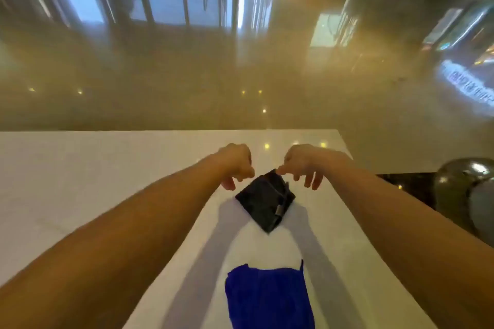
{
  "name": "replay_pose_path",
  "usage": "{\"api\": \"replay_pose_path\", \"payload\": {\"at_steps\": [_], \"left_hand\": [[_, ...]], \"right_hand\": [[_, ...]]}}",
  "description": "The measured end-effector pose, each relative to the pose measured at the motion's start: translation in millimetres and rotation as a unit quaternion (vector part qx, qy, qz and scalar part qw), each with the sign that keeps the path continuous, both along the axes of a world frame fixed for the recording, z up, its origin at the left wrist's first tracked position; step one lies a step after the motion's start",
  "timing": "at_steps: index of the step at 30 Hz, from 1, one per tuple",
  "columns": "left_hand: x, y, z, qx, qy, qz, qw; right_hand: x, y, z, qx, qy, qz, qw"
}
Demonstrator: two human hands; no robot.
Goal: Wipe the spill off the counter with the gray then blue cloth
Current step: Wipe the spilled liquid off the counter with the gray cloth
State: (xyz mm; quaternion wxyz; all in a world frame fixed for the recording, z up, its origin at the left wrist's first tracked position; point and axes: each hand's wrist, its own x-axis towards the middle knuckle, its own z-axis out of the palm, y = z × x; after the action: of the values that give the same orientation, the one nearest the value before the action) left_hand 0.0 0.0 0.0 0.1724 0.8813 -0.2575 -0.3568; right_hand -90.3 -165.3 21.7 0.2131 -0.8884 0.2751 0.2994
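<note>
Here the right hand pinches the far corner of the folded dark gray cloth on the white glossy surface; the left hand hovers just beside it, its grip loosely curled and holding nothing, and the blue cloth lies nearer.

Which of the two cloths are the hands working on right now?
The gray cloth, folded, farther along the counter; the right hand pinches its far corner. The blue cloth lies untouched nearer the person.

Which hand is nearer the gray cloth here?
Right. The right hand pinches the gray cloth's far corner; the left hand hovers just beside that corner, apparently not touching.
</note>
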Motion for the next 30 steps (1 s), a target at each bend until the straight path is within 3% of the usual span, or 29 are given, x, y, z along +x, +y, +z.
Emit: {"api": "replay_pose_path", "payload": {"at_steps": [3,7,13,15,18,20,22,24,30], "left_hand": [[-17,-5,-72,0.033,-0.084,-0.066,0.994],[-39,-14,-146,0.004,-0.096,-0.047,0.994],[-35,-30,-176,-0.005,-0.259,0.03,0.965],[-29,-33,-175,-0.007,-0.206,0.065,0.976],[-26,-27,-165,-0.037,-0.025,0.115,0.992],[-33,-20,-155,-0.06,0.077,0.127,0.987],[-44,-2,-146,-0.118,0.208,0.201,0.95],[-57,23,-140,-0.2,0.314,0.299,0.879],[-83,129,-127,-0.401,0.429,0.45,0.673]], "right_hand": [[-12,-2,-80,-0.077,-0.017,-0.021,0.997],[-36,3,-168,-0.045,-0.074,-0.141,0.986],[-32,7,-200,0.0,-0.163,-0.262,0.951],[-31,10,-200,-0.008,-0.177,-0.279,0.944],[-33,27,-198,-0.01,-0.238,-0.296,0.925],[-38,36,-196,0.015,-0.279,-0.35,0.894],[-40,50,-190,0.075,-0.296,-0.416,0.856],[-39,68,-183,0.152,-0.298,-0.442,0.832],[-29,138,-159,0.442,-0.183,-0.453,0.752]]}}
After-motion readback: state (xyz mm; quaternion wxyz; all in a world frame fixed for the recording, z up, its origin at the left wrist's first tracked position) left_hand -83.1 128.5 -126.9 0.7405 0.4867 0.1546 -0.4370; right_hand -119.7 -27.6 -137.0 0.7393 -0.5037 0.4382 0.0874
